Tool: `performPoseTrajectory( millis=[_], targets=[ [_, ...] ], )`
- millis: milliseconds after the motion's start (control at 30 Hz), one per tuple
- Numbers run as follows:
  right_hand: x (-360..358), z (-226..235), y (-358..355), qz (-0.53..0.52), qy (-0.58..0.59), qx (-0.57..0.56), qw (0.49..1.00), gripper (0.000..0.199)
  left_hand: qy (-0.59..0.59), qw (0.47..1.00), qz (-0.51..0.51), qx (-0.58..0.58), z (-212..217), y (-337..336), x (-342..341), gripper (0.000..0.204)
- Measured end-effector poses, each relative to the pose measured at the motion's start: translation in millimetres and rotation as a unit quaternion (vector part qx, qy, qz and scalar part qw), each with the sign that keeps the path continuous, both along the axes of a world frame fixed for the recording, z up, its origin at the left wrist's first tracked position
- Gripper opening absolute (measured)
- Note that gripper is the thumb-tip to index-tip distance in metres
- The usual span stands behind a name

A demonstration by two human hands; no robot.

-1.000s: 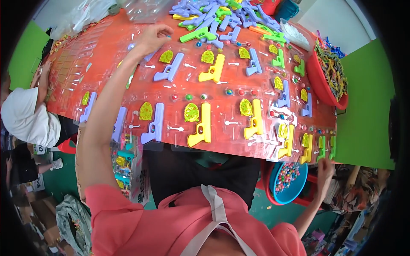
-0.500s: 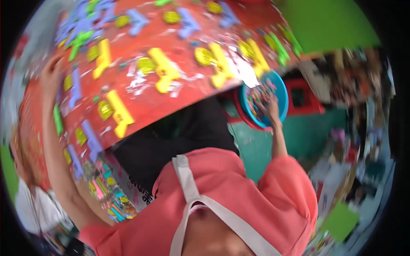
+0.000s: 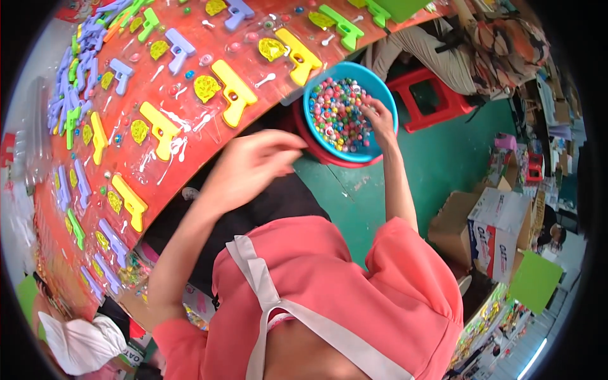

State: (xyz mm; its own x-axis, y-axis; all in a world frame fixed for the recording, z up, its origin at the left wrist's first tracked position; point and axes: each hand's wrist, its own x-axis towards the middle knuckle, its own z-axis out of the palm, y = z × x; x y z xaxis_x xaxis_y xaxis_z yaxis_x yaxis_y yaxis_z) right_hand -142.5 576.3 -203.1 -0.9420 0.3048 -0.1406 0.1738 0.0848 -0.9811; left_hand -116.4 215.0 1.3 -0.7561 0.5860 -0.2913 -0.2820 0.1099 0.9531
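My right hand (image 3: 380, 120) is at the right inner side of a blue basin (image 3: 391, 95), over many small colourful balls (image 3: 342, 111). Its fingers are bent together, and what they hold, if anything, is too small to make out. Smeared by motion, my left hand (image 3: 256, 166) hangs over my lap beside the table edge, left of the basin. Nearest to it on the red table (image 3: 190, 171) lie a yellow toy gun (image 3: 234, 93) and another yellow toy gun (image 3: 161, 130). Yellow round pieces (image 3: 206, 88), small white spoons (image 3: 265, 80) and single balls lie beside the guns.
Purple toy guns (image 3: 73, 82) are heaped at the table's far left. The basin rests on a red stool; another red stool (image 3: 437, 120) stands by a seated person (image 3: 437, 60). Cardboard boxes (image 3: 500, 221) stand on the right. Another person in white (image 3: 82, 342) is at lower left.
My left hand has swung from the table's far left to in front of my lap, near the basin. My right hand stays in the basin, its fingers raised from the balls. The view has shifted.
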Motion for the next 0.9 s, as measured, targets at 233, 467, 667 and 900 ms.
performPoseTrajectory(
  millis=[233,467,667,900],
  targets=[
    [16,10,-6,-0.071,0.01,-0.239,0.968,0.035,0.369,0.856,-0.236,-0.274,-169,163,-42,0.038],
    [22,31,-13,-0.154,0.002,-0.401,0.903,0.047,0.417,0.799,-0.246,-0.357,-234,209,-33,0.048],
    [10,22,-9,-0.05,-0.007,-0.344,0.938,0.037,0.335,0.926,-0.027,-0.17,-266,209,-56,0.033],
    [4,-23,32,-0.051,-0.036,-0.504,0.862,0.045,-0.414,0.833,0.025,0.367,-207,196,-74,0.026]
  ],
)
